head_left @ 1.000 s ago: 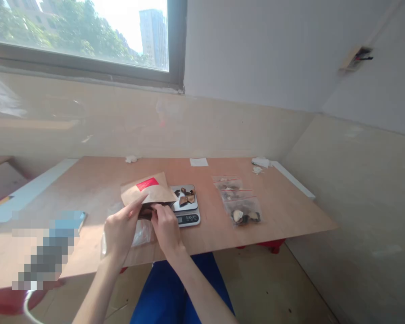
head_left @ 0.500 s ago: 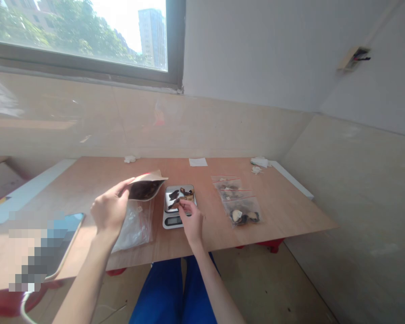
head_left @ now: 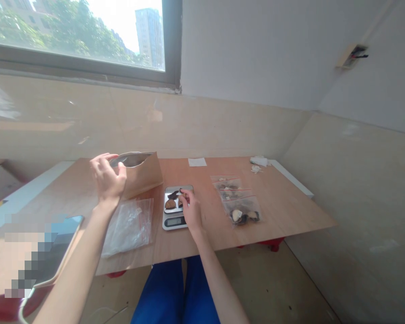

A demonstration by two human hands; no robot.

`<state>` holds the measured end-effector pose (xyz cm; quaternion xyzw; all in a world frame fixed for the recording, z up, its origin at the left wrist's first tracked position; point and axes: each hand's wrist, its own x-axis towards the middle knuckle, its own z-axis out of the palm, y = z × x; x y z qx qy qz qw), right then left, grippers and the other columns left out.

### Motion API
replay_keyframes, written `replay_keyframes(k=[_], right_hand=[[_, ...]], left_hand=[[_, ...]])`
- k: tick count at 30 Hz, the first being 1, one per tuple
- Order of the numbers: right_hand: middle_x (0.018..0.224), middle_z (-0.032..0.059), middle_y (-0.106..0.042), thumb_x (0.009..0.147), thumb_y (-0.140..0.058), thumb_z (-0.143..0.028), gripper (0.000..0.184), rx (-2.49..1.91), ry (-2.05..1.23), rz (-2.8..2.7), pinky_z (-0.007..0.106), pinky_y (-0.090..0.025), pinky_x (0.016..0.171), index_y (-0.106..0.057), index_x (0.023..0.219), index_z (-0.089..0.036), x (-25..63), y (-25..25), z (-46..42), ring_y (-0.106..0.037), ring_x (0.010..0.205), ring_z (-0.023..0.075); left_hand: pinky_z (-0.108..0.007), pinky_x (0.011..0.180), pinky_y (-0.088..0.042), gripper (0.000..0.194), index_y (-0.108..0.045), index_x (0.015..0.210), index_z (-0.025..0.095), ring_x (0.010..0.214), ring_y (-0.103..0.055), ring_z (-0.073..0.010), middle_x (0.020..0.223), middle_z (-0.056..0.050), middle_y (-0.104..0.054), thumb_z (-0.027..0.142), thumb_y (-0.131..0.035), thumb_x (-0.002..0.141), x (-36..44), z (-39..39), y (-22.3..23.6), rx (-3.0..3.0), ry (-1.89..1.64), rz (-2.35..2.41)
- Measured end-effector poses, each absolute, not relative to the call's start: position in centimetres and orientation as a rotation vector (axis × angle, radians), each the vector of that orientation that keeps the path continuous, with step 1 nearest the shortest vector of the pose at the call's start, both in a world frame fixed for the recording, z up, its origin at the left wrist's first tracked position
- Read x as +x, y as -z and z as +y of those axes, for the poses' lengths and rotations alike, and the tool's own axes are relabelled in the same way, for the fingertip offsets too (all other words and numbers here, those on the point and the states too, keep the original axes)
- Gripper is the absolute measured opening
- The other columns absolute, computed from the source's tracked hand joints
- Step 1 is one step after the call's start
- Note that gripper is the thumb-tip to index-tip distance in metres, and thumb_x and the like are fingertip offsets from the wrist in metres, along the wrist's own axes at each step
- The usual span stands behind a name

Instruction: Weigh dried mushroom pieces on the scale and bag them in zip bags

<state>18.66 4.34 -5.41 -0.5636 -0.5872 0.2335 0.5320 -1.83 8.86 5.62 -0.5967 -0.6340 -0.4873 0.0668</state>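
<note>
My left hand (head_left: 107,177) grips the left side of a brown paper bag (head_left: 142,176), thumb in front and fingers at the rim. The bag stands on the table with its mouth open; its contents cannot be made out. My right hand (head_left: 191,209) is over the metal pan of a white kitchen scale (head_left: 167,225), fingertips closed around a brown dried slice (head_left: 180,201). Beside it on the pan lie a rounded brown slice (head_left: 170,204) and dark, shrivelled pieces (head_left: 173,195). The scale's display is too small to read.
Clear zip bags (head_left: 130,227) lie left of the scale. On the right, several zip bags (head_left: 245,204) hold dried pieces and small labels. A tablet-like device (head_left: 65,243) with a cable is at the left edge. Paper (head_left: 197,162) and crumpled tissue (head_left: 255,169) lie at the back.
My left hand has moved up and left, and the paper bag has gone from tipped toward me to upright. My right hand has shifted slightly; the brown slices on the pan now lie differently.
</note>
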Motion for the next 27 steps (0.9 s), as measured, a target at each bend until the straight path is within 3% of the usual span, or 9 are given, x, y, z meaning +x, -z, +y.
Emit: replay_keyframes(k=[3, 9, 16, 19, 22, 25, 27], right_hand=[[0.085, 0.0062, -0.067, 0.085, -0.046, -0.018, 0.028, -1.271, -0.691, -1.268, 0.027, -0.051, 0.072, -0.053, 0.112, -0.017, 20.1, 6.6, 3.3, -0.065, 0.078, 0.0165], [0.082, 0.0040, -0.062, 0.076, -0.056, -0.018, 0.022, -1.368, -0.732, -1.135, 0.028, -0.052, 0.065, -0.056, 0.098, -0.016, 21.6, 8.5, 3.4, -0.061, 0.067, 0.0151], [0.097, 0.0095, -0.058, 0.075, -0.056, -0.011, 0.019, -1.430, -0.310, -1.299, 0.039, -0.047, 0.086, -0.057, 0.093, -0.017, 20.8, 5.9, 3.3, -0.055, 0.096, 0.0220], [0.095, 0.0076, -0.058, 0.086, -0.044, -0.013, 0.017, -1.223, -0.254, -1.444, 0.032, -0.049, 0.083, -0.057, 0.096, -0.019, 18.6, 3.7, 1.2, -0.055, 0.093, 0.0181], [0.097, 0.0062, -0.060, 0.087, -0.038, -0.008, 0.028, -0.991, -0.289, -1.807, 0.029, -0.048, 0.087, -0.059, 0.101, -0.019, 15.5, 1.8, -0.5, -0.056, 0.097, 0.0162], [0.098, 0.0077, -0.062, 0.084, -0.039, -0.004, 0.031, -1.084, -0.270, -2.085, 0.028, -0.049, 0.085, -0.062, 0.102, -0.016, 12.8, 0.3, -0.7, -0.056, 0.097, 0.0181], [0.096, 0.0090, -0.063, 0.084, -0.041, -0.003, 0.029, -1.254, -0.290, -2.159, 0.027, -0.050, 0.081, -0.064, 0.098, -0.014, 11.6, -0.6, -0.3, -0.058, 0.096, 0.0196]], left_hand=[[-0.038, 0.100, -0.037, 0.038, -0.051, 0.116, 0.001, 0.116, -0.046, -0.0241, 0.115, -0.018, -0.053, 0.027, -0.043, 0.089, -2.1, 8.8, -5.1, -1.830, 1.447, -1.950], [-0.041, 0.095, -0.042, 0.039, -0.051, 0.116, 0.010, 0.107, -0.053, -0.0234, 0.112, -0.014, -0.056, 0.018, -0.053, 0.078, -1.7, 8.2, -4.8, -1.657, 1.547, -2.057], [-0.038, 0.084, -0.046, 0.026, -0.063, 0.104, 0.021, 0.095, -0.061, -0.0247, 0.103, -0.008, -0.066, 0.025, -0.050, 0.083, -1.2, 4.9, -5.4, -1.797, 1.218, -2.301], [-0.032, 0.079, -0.046, 0.024, -0.066, 0.101, 0.025, 0.092, -0.064, -0.0227, 0.093, -0.004, -0.069, 0.028, -0.051, 0.082, -1.1, 3.2, -4.9, -1.846, 1.213, -2.352], [-0.028, 0.073, -0.045, 0.024, -0.068, 0.099, 0.026, 0.087, -0.066, -0.0207, 0.083, -0.001, -0.071, 0.029, -0.054, 0.080, -0.9, 1.7, -3.7, -1.873, 1.264, -2.365], [-0.024, 0.062, -0.044, 0.027, -0.069, 0.100, 0.026, 0.076, -0.066, -0.0199, 0.070, 0.001, -0.069, 0.032, -0.055, 0.078, -1.0, 0.4, -1.8, -1.898, 1.304, -2.330], [-0.023, 0.059, -0.043, 0.028, -0.069, 0.101, 0.027, 0.075, -0.067, -0.0193, 0.072, 0.001, -0.071, 0.033, -0.053, 0.080, -1.2, -0.2, -0.5, -1.914, 1.365, -2.261]])
